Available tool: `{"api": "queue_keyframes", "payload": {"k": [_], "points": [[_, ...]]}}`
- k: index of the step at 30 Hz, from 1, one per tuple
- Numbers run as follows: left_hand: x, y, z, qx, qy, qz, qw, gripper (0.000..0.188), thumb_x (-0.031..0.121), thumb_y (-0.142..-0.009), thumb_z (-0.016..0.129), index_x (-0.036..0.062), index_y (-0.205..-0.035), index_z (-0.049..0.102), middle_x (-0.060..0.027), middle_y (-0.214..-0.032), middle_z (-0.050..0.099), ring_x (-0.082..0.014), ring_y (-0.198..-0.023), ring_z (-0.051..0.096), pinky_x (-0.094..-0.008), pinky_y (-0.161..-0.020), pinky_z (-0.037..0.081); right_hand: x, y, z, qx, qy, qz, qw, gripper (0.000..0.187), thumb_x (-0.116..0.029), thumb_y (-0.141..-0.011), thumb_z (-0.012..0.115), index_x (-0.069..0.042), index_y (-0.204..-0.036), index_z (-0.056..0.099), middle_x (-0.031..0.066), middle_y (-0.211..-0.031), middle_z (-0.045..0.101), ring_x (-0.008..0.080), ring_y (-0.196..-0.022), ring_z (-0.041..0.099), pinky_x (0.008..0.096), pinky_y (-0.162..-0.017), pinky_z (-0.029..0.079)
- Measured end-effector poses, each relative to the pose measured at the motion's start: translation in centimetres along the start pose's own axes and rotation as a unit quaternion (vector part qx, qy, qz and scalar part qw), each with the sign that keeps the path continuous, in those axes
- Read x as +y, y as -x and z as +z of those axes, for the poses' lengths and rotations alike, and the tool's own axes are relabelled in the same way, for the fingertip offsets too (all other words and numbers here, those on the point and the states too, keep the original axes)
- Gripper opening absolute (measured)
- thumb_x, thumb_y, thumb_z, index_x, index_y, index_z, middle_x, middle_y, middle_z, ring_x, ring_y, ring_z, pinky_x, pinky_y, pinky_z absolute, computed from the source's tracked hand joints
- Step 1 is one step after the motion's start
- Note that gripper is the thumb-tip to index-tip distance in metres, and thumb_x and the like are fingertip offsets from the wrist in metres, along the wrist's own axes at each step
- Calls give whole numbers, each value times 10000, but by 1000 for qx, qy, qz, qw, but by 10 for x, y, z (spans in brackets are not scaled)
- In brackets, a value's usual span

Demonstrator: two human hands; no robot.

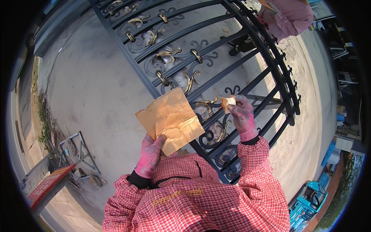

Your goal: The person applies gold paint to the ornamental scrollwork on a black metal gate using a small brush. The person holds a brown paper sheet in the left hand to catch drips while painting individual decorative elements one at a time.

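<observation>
My left hand [147, 157], in a stained pink glove, is closed on the near edge of a creased, square piece of brown cardboard [173, 120]. Its thumb lies on top of the sheet. In my right hand [245, 118], gloved the same way, a small white piece with an orange-brown stain [228, 103] is pinched between the fingers; it looks like sponge or folded cloth. Both hands are over a dark metal gate [143, 79] with long bars and curled scrollwork. Gold-coloured leaf ornaments [190, 82] and collars sit along it, some near my right hand.
Another person [288, 19] in a pink checked top is at the gate's far right. A concrete floor [89, 85] spreads to the left. A metal frame [80, 152] and a red sign board [50, 185] stand at the lower left; a turquoise vehicle [307, 205] is at the lower right.
</observation>
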State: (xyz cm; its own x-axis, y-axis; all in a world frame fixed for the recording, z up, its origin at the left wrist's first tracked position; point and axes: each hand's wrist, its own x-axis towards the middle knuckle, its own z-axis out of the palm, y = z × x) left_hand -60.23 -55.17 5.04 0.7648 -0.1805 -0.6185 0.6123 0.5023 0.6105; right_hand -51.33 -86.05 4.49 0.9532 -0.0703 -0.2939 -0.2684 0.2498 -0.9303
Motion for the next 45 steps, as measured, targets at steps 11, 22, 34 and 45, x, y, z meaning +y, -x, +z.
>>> {"api": "queue_keyframes", "payload": {"k": [11, 22, 34, 45], "points": [[25, -27, 25, -119, -34, -43, 991, 380, 71, -962, 430, 59, -1335, 359, -77, -1200, 539, -208, -956, 624, -381, -674, 604, -21, 51, 86, -12, 495, -281, 822, 335, -37, -640, 722, -34, -958, 615, 124, -896, 623, 292, -783, 616, 356, -696, 492], [12, -36, 49, -110, -92, -32, 989, 379, 54, -939, 442, 27, -1305, 349, -127, -1161, 555, -248, -893, 652, -368, -611, 611, -23, 53, 69, 30, 524, -213, 824, 261, -63, -626, 699, -53, -872, 612, 121, -813, 608, 323, -781, 588, 384, -681, 482], [13, -50, 38, 5, -50, 0, 999, 457, 143, -918, 520, 69, -1333, 345, -148, -1177, 551, -267, -922, 650, -382, -601, 609, 0, 34, -25, 139, 398, -75, 904, 219, -54, -680, 661, -29, -895, 628, 93, -766, 599, 195, -730, 618, 299, -615, 490], [8, -66, 30, 53, -49, -42, 997, 461, 139, -931, 496, 78, -1340, 292, -157, -1219, 516, -290, -955, 636, -409, -599, 607, 49, -46, -63, 165, 507, 3, 846, 229, -71, -677, 663, -33, -888, 584, 161, -790, 609, 348, -761, 603, 368, -671, 471]]}}
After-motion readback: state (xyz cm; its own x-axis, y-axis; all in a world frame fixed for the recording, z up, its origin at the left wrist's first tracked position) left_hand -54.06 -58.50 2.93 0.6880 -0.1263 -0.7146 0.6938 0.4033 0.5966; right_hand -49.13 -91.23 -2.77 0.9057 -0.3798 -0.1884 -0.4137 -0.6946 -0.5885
